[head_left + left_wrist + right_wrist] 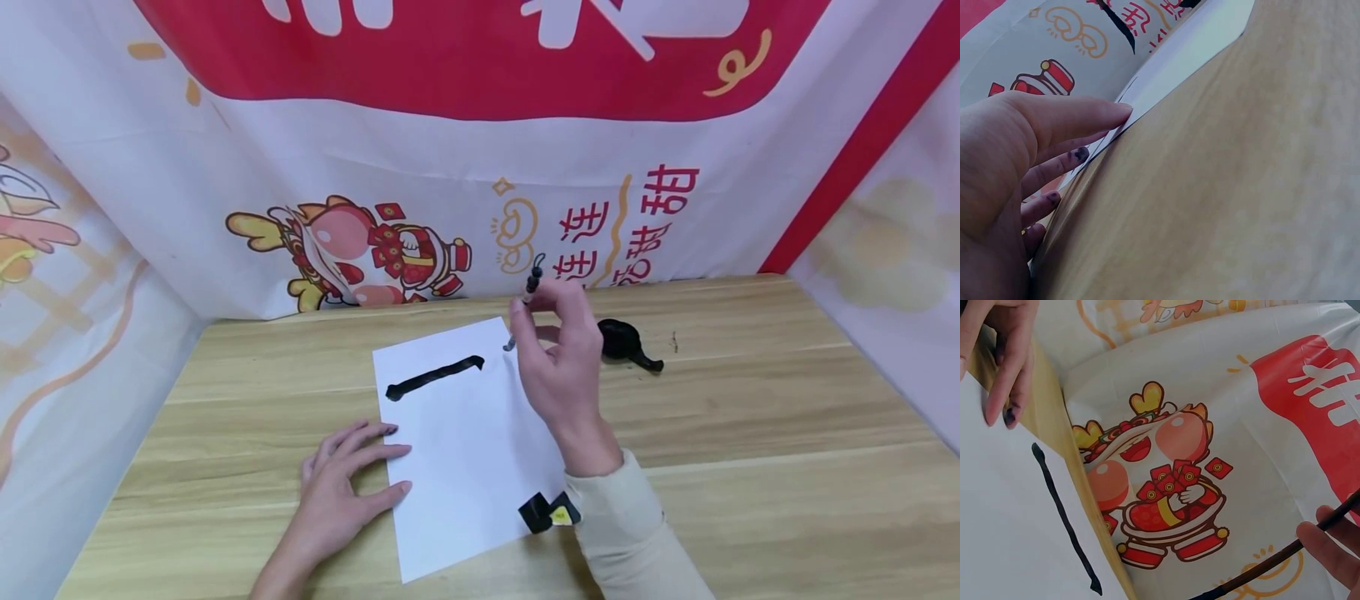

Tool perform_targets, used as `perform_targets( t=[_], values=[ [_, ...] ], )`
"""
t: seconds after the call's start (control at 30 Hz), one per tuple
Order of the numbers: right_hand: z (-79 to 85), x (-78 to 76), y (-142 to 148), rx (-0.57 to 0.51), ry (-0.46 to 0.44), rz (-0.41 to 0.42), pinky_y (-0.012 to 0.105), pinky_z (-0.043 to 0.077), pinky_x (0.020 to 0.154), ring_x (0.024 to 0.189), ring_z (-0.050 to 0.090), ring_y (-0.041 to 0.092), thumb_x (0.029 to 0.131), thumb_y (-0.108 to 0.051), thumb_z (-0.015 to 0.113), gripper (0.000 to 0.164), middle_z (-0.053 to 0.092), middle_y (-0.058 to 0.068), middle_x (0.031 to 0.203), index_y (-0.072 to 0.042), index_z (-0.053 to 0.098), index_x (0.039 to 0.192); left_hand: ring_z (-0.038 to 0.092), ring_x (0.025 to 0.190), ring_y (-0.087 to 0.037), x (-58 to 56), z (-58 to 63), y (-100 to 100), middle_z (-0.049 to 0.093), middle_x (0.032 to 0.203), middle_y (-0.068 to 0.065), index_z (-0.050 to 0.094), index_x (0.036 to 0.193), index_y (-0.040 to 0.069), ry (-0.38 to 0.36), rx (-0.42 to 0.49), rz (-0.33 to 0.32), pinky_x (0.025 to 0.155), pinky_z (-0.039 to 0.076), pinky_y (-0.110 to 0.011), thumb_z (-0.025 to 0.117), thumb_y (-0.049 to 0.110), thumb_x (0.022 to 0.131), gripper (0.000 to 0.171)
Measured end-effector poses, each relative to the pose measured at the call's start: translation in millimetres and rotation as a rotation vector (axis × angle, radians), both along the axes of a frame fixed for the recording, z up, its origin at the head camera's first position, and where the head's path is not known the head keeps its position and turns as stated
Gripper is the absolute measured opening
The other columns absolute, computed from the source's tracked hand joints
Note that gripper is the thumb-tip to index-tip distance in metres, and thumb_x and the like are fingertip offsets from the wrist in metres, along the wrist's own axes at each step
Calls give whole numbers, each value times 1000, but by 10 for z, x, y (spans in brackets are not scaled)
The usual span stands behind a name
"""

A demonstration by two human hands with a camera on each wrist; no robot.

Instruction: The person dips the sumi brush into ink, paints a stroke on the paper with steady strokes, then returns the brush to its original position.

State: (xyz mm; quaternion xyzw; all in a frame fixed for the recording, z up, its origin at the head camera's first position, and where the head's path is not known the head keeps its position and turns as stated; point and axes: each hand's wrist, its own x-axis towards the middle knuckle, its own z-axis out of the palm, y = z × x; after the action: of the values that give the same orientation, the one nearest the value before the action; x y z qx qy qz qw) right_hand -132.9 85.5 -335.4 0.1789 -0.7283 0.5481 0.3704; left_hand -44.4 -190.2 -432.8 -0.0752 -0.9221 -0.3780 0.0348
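Observation:
My right hand (562, 358) pinches a dark calligraphy brush (1272, 560) above the upper right of a white sheet of paper (457, 467). In the head view the brush's lower end is near the sheet's top right edge; whether it touches cannot be told. One thick black ink stroke (435, 379) crosses the upper left of the sheet. My left hand (348, 483) rests at the sheet's left edge, fingers spread and fingertips on the paper. Dark smudges mark some of its fingertips (1080, 154).
A black, spouted ink dish (621, 340) stands right of the paper, beside a small dark mark on the wooden table (750, 400). A black object with a yellow label (561, 516) lies at the sheet's lower right, partly under the right sleeve. A printed cloth (420, 150) hangs behind.

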Motion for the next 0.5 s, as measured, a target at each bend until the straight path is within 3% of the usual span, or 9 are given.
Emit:
perform_targets(
  t=[0.23, 0.5],
  values=[
    [29, 19, 16, 23, -4, 80, 25, 64, 73, 100, 69, 23, 104, -3, 65, 12, 63, 16, 106, -1, 63, 116, 38, 151, -34, 9, 5, -4, 64, 153, 3, 80, 120, 36, 6, 4, 6, 113, 16, -64, 93, 32, 84, 38],
    [126, 76, 82, -220, -176, 221, 36, 67, 79, 99, 74, 21, 106, 2, 63, 25, 61, 5, 112, 2, 52, 128, 38, 151, -34, 9, 1, -12, 64, 153, 3, 80, 120, 36, 1, 4, 1, 113, 16, -63, 93, 32, 84, 38]
  ],
)
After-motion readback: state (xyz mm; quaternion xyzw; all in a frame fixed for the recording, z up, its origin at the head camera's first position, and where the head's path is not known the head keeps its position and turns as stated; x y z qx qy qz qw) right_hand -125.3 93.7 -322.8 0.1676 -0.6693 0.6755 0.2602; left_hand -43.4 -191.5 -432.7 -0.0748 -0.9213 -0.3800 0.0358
